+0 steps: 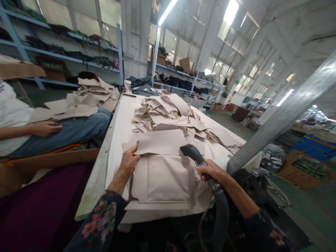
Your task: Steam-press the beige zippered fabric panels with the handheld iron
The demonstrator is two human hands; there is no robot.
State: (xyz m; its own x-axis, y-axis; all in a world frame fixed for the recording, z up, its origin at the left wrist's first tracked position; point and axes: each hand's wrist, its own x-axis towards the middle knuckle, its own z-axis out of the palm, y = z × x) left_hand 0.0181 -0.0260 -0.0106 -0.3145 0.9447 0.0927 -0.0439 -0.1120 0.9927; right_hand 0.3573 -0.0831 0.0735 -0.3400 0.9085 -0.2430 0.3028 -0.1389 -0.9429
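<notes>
My right hand (213,170) is wrapped round the dark handle of a vacuum hose (222,210). Its curved nozzle (191,151) rests at or just above the right end of a beige fabric piece. My left hand (130,158) pinches the left edge of that beige fabric panel (160,141), with the thumb and fingers closed on it. Below the panel lies a flat beige bag-like piece (168,182) with a stitched pocket outline. Behind it, a loose heap of beige cut pieces (168,108) covers the middle of the table.
The white-covered table (115,140) has a worn left edge. A slanted metal post (283,108) rises at the right. On the left sits a co-worker, whose hand (46,128) rests by jeans, near more beige pieces (91,98). Blue shelves (70,57) stand behind.
</notes>
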